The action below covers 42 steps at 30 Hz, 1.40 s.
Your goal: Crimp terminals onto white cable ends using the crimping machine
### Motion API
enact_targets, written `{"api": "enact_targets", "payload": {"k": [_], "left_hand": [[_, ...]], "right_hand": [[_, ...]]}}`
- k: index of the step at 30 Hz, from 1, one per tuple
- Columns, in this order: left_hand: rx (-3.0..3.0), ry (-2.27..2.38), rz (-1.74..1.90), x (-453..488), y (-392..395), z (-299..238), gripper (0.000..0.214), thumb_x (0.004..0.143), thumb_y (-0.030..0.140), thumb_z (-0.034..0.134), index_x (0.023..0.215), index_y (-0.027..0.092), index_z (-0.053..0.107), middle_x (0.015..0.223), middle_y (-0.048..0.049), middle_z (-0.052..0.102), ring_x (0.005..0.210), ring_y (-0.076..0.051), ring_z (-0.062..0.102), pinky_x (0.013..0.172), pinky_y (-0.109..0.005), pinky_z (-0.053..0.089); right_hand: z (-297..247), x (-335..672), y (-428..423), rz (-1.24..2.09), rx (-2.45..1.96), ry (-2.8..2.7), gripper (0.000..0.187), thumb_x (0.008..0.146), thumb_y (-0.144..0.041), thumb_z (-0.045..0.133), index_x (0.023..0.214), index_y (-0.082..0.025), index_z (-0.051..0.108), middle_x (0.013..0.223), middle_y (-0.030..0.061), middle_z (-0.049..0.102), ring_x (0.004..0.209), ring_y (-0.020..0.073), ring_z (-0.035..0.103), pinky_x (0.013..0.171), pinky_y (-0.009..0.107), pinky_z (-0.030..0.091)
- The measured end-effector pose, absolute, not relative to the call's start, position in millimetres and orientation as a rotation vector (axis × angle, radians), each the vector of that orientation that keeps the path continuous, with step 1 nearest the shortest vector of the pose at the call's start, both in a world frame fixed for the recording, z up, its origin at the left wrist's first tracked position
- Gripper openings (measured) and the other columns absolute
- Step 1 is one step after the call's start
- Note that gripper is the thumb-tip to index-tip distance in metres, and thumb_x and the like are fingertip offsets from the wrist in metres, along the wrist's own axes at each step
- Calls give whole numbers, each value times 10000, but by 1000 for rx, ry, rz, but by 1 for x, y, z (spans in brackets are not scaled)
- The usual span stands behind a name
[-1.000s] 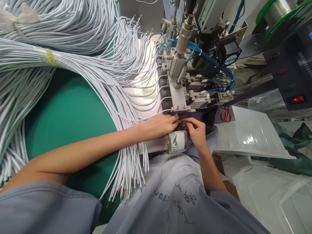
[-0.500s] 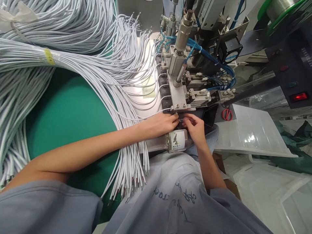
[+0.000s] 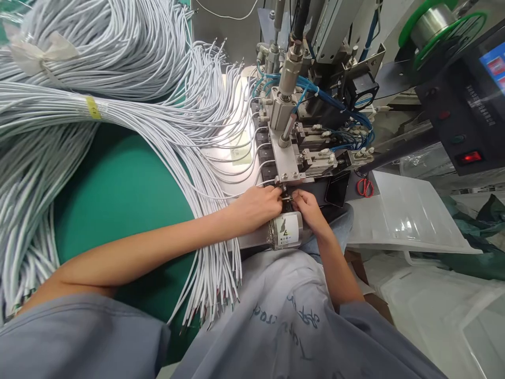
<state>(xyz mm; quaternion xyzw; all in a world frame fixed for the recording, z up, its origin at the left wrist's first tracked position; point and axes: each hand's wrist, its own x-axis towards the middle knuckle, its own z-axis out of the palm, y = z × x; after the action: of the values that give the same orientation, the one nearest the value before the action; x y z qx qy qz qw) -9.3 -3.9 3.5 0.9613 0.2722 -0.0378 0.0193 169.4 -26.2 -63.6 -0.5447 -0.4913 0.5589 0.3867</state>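
At the front of the soldering machine (image 3: 287, 152), my left hand (image 3: 258, 208) is closed, its fingers pinching the end of a white cable (image 3: 284, 199). Facing it from the right, my right hand (image 3: 310, 206) pinches a small metal connector (image 3: 291, 198) at that cable's tip. The fingers partly cover both parts. Just below the hands lies a clear jar (image 3: 287, 230) with a white label. Several other white cables run into the machine's black holder (image 3: 265, 152), behind my left hand.
Large bundles of white cables (image 3: 130, 118) cover much of the green mat (image 3: 118, 184); loose ends hang by my lap. Right of the machine are a phone (image 3: 337, 189), red scissors (image 3: 365, 187) and a white tray (image 3: 418, 210). A solder wire spool (image 3: 434, 26) and control box (image 3: 453, 116) stand at upper right.
My right hand has shifted slightly left, and its fingers have closed in around the connector. More of the cable end shows between the hands. The view has tilted a little.
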Motion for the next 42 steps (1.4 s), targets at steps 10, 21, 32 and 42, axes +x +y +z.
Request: {"api": "enact_targets", "payload": {"k": [10,21,32,42], "left_hand": [[2932,1004,-196,-14,-9,12,223,765,-16,464,717,112,639,801,-96,617,643,-165,588,472,-265,332],[2854,1287,-184,-15,6,9,215,762,-2,442,786,98,631,750,-109,623,634,-185,596,507,-262,322],[2617,643,516,-2,-28,12,377,943,284,342,803,139,661,676,-47,649,640,-128,597,576,-238,393],[2392,604,890,-7,-2,0,247,912,232,448,927,124,669,724,-53,633,643,-97,585,565,-187,432]], "right_hand": [[-46,176,-50,728,-1636,-1273,261,836,-315,437,606,-197,401,562,-48,348,538,95,320,509,241,275],[-32,96,-130,1442,-1497,-1862,297,841,-306,481,582,-179,547,519,-25,535,504,103,458,530,233,329],[-16,131,-117,669,-1588,-1812,157,789,-189,528,635,-189,559,606,5,524,596,137,483,597,269,380],[-17,146,-73,783,-1351,-1048,192,669,-351,688,720,-185,606,674,7,617,631,134,574,613,273,480]]}}
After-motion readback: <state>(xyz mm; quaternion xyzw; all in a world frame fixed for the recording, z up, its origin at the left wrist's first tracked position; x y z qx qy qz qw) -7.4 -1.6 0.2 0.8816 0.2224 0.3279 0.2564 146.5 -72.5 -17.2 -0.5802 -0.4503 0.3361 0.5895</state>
